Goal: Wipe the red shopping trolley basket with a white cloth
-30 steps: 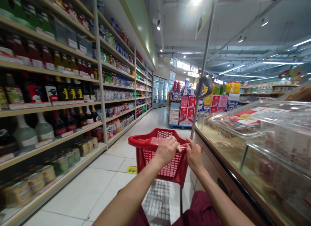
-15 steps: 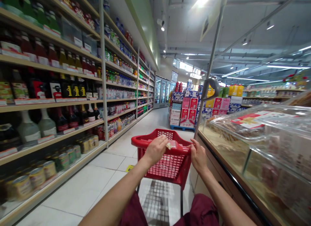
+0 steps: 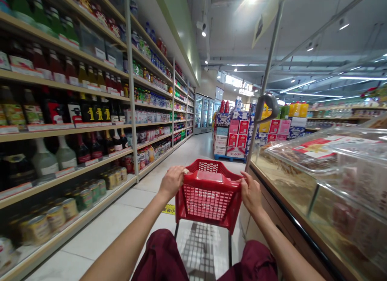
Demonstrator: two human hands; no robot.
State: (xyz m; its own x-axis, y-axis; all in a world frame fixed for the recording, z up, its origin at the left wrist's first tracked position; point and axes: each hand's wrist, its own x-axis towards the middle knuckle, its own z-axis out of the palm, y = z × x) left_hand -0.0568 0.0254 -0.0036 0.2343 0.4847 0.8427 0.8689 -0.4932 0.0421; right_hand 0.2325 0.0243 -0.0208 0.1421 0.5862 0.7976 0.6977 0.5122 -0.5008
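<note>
Gripping the red cart (image 3: 208,202) by its handle (image 3: 208,181), two bare hands take opposite ends of the bar. The cart stands directly ahead of the wearer, on white floor tiles (image 3: 75,250), and throws a lattice shadow (image 3: 198,248) onto those below it. At the cart's left corner the left hand (image 3: 172,182) is curled over the handle, closed on it, with a small pale scrap (image 3: 185,171) showing by its fingers; what the scrap is, I cannot tell. At the cart's right corner the right hand (image 3: 251,192) wraps the handle's other end, fingers bent and closed round it, how tightly I cannot tell. On the near side of the cart are two knees in maroon trousers (image 3: 163,257).

Left of the cart, tall shelves (image 3: 133,111) run away from the wearer, bearing bottles (image 3: 65,156) and, low down, cans (image 3: 56,218). Just left of the cart, a yellow sign (image 3: 169,209) lies on the floor, partly hidden by the left forearm. Close on the cart's right is a counter (image 3: 272,204) topped with clear boxes (image 3: 320,150). A metal pole (image 3: 269,67) rises beyond the cart's right corner. Well ahead of the cart are stacked cartons (image 3: 232,142) on a blue pallet (image 3: 231,157); farther past it, glass-doored fridges (image 3: 202,111).
</note>
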